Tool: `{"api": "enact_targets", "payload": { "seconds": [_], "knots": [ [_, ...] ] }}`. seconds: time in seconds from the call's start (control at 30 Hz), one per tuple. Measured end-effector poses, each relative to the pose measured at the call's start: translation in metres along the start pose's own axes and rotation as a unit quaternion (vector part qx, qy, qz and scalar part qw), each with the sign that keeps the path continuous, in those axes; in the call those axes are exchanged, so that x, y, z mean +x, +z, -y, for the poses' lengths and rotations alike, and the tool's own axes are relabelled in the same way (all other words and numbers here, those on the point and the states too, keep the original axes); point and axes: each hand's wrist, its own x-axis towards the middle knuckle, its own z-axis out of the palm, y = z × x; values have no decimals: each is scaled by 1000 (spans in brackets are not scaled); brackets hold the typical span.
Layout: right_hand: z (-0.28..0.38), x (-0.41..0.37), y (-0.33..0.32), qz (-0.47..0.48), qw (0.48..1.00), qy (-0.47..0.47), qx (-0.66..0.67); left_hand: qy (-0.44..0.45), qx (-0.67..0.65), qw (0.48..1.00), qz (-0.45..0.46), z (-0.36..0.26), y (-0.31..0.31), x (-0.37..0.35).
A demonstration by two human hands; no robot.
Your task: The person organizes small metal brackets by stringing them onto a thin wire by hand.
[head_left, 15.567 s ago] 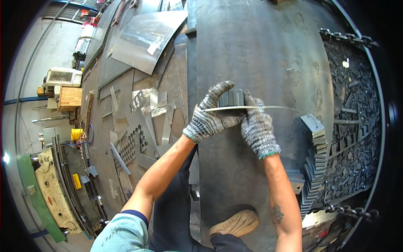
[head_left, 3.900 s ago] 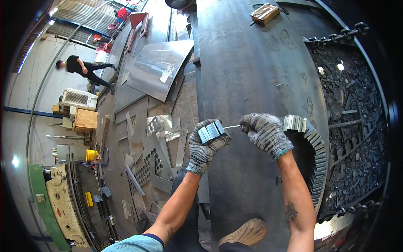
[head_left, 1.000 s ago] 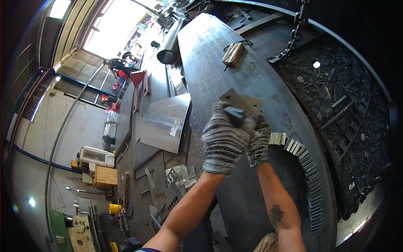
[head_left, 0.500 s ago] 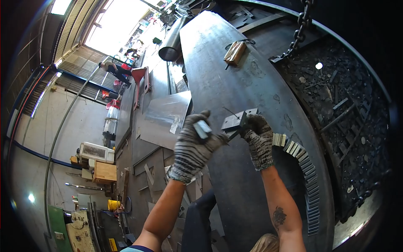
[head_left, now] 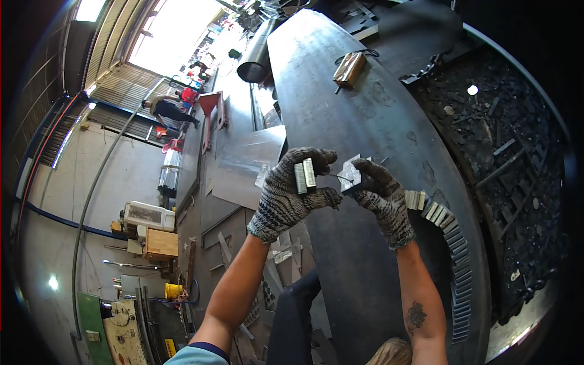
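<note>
Two small grey steel plates [head_left: 304,174] stand on edge, side by side, in the curled fingers of your gloved left hand [head_left: 291,193], raised above the long dark steel table [head_left: 365,115]. Just beside it, your gloved right hand [head_left: 382,193] pinches a shiny flat steel piece [head_left: 351,171], and a thin wire [head_left: 331,177] runs between the two hands. Both grips are closed tight. Below your right wrist, a curved row of similar grey plates [head_left: 457,255] lines the table's edge. Most of the lining-up looks done, with only the pieces you hold not yet in the row. Beyond lies a bin of dark scrap offcuts [head_left: 505,140], and a wooden block [head_left: 348,67] rests farther up the table.
</note>
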Motion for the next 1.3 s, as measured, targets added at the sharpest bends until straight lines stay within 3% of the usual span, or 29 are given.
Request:
{"api": "enact_targets", "payload": {
  "seconds": [0.1, 0.17, 0.2, 0.33, 0.4, 0.43, 0.57, 0.63, 0.67, 0.77, 0.8, 0.9, 0.97, 1.03, 1.07, 1.1, 1.13, 1.17, 1.2, 1.23, 1.27, 1.3],
  "knots": [
    [-2, -2, 3, -18, 1000, 12, -8, -27, 33, 997, 57, -4, -7, 5],
    [-7, -5, -1, -5, 1000, 9, 22, -104, 80, 988, 85, -14, -6, 7],
    [-4, -6, -1, -12, 999, 48, -9, -110, 108, 983, 98, -22, -3, 11],
    [-5, -7, 0, -2, 999, 38, 10, -88, 188, 971, 119, -37, -4, 18],
    [-6, -7, 1, -5, 998, 22, -58, -180, 422, 858, 230, -54, 0, 29],
    [-8, -8, 1, -3, 998, 22, -58, -181, 423, 858, 228, -51, 2, 30],
    [-10, -6, -4, -4, 999, 28, -21, -238, 323, 893, 204, -23, 9, 23],
    [-6, -8, -5, -9, 999, 25, -25, -139, 66, 986, 63, -7, 24, 11],
    [-1, -7, -5, -20, 999, 39, -6, -17, 109, 993, 50, -1, 24, 8],
    [1, -5, -9, -32, 998, 48, -13, -15, 120, 992, -27, 22, 25, -9],
    [2, -4, -11, -13, 999, 38, -14, 25, 180, 983, -29, 17, 32, -12],
    [2, -2, -26, -12, 996, 84, -38, -16, -59, 985, -159, 41, 69, -31],
    [15, -1, -18, 30, 993, 100, -47, 59, 30, 981, -181, 35, 72, -22],
    [40, -6, -13, 16, 987, 82, -135, 58, 65, 981, -174, 38, 68, -22],
    [62, -12, -15, -7, 907, 15, -421, 72, 68, 980, -175, 34, 71, -21],
    [82, -25, -16, -20, 740, -47, -671, 83, 69, 979, -175, 24, 75, -19],
    [102, -44, -13, -23, 736, -22, -677, 115, 281, 944, -133, 6, 73, -15],
    [123, -60, -9, -99, 789, 41, -605, 130, 309, 935, -119, 13, 75, -18],
    [138, -70, -10, -173, 828, 88, -526, 100, 230, 955, -156, 29, 73, -26],
    [142, -84, -14, -172, 823, 86, -535, 73, 155, 966, -191, 41, 76, -31],
    [135, -107, -19, -121, 832, 121, -528, 70, -37, 973, -217, 49, 84, -39],
    [123, -134, -23, -69, 839, 161, -515, 68, -38, 974, -214, 48, 86, -41]
  ]
}}
